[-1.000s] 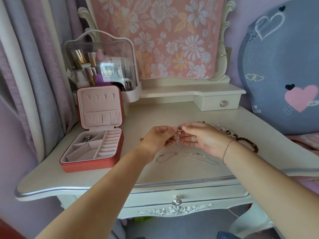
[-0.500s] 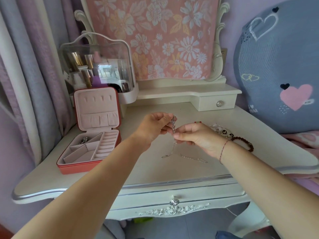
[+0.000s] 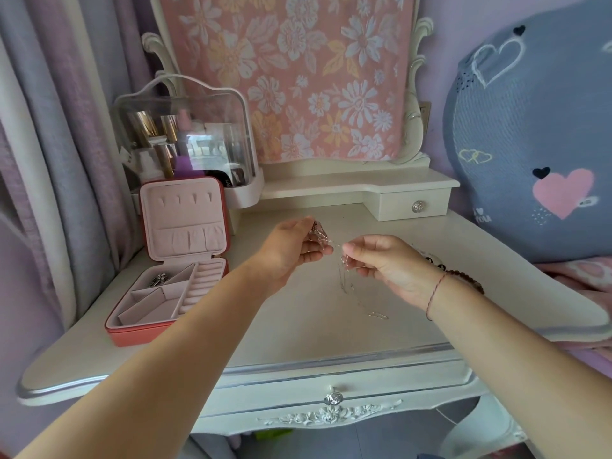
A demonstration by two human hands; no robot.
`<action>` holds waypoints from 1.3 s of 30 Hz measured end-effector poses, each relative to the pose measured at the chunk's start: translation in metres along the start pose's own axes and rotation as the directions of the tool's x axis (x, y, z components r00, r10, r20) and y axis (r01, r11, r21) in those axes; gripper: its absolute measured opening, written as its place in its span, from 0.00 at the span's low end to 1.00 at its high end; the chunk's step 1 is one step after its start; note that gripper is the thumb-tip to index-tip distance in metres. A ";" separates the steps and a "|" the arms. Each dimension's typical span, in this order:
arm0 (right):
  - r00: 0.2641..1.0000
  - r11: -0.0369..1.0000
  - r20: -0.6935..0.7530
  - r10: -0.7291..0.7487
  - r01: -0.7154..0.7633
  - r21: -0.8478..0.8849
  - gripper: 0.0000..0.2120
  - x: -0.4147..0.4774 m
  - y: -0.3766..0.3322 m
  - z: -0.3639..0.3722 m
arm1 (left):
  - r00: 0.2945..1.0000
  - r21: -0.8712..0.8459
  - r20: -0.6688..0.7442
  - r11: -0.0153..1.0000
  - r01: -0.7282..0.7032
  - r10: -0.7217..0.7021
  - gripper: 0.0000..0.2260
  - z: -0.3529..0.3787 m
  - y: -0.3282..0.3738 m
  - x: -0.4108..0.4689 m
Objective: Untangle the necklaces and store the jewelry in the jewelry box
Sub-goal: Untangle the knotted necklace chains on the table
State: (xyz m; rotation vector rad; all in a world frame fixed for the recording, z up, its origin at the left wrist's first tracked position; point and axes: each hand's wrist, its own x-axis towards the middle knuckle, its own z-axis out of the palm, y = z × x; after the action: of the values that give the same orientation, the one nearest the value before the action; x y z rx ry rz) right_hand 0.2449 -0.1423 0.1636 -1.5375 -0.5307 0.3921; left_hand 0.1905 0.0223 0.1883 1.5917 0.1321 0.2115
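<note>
Thin silver necklaces (image 3: 319, 235) are hanging tangled, one end trailing toward five o'clock; the red jewelry box (image 3: 185, 220) is standing open at their nine o'clock.

Bright soft daylight, wide-angle bend, some blur.
Even light across the table (image 3: 314, 346), with hardly any shadow on its top; the silver strip along its front edge glints. The clear case (image 3: 185, 140) at the table's back left carries window glare, so its contents are hard to read. The table's front edge bows, and the curtains (image 3: 49, 160) left of the table curve toward the frame edge. The necklaces (image 3: 319, 235) above the table's middle are smeared, and the thin chain is barely resolved. Colours are pale and slightly washed.
</note>
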 end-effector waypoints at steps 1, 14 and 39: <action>1.000 1.000 -0.009 -0.005 0.005 0.005 0.04 0.000 -0.001 0.000 | 1.000 0.007 -0.007 1.000 0.001 -0.001 0.15 0.001 0.000 -0.001; 0.998 0.987 -0.058 -0.036 0.045 0.156 0.08 0.001 -0.012 0.000 | 0.998 -0.062 -0.061 0.998 -0.019 0.015 0.15 0.010 0.003 -0.003; 0.999 0.877 0.029 0.036 -0.046 0.478 0.08 0.005 0.000 -0.006 | 0.994 0.161 -0.091 0.984 0.070 -0.056 0.14 0.010 -0.013 -0.003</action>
State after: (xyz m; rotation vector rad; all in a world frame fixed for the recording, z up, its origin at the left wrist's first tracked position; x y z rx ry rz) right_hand 0.2519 -0.1446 0.1641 -1.0654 -0.3784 0.5288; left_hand 0.1902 0.0120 0.1748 1.7403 0.2729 0.2245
